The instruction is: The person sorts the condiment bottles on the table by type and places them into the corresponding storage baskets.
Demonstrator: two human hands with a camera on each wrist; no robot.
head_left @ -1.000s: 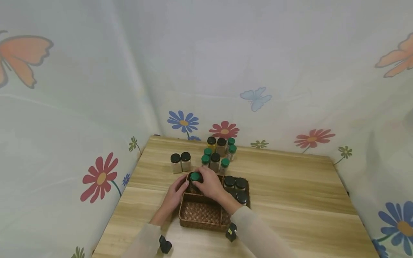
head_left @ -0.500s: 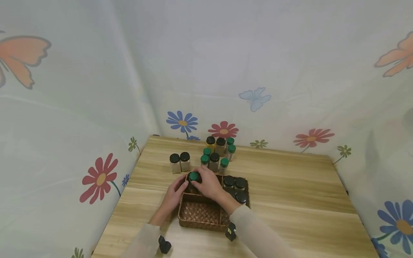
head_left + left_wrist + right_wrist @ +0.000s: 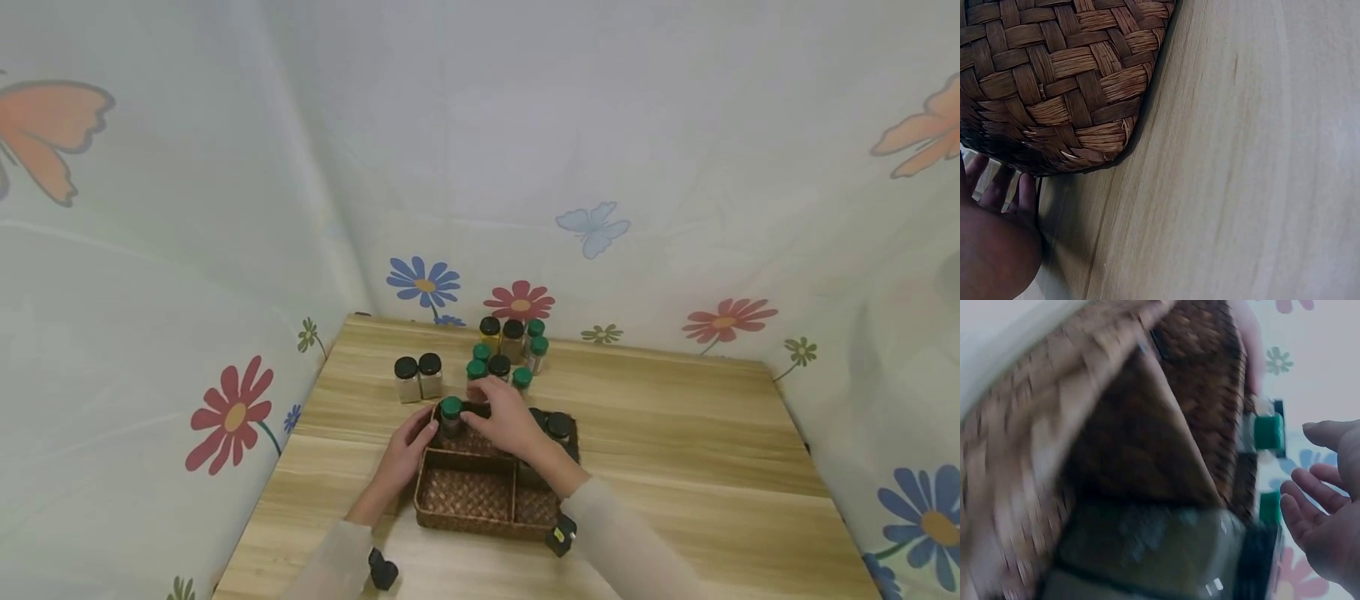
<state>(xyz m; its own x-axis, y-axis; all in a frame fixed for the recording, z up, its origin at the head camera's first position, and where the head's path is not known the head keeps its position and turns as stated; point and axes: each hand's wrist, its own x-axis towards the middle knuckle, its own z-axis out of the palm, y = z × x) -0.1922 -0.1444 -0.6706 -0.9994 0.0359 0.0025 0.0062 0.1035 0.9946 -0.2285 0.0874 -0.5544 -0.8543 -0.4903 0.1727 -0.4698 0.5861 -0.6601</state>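
The green-capped jar (image 3: 451, 419) stands in the woven basket (image 3: 465, 528), beside the spread right grip (image 3: 512, 419).

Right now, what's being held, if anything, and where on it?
The right hand is open beside the green-capped bottle, holding nothing. The left hand rests at the far-left corner of the woven basket, with no clear grip visible.

Two hands show, the left hand (image 3: 405, 454) and the right hand (image 3: 508, 418), at one woven basket (image 3: 472, 523). Between them inside it: one green-capped bottle (image 3: 451, 423). Right of the right hand, also inside: at least two black-capped jars (image 3: 558, 427), others possibly hidden. Beyond both hands: five more green-capped bottles (image 3: 537, 360), five more black-capped jars (image 3: 408, 386).
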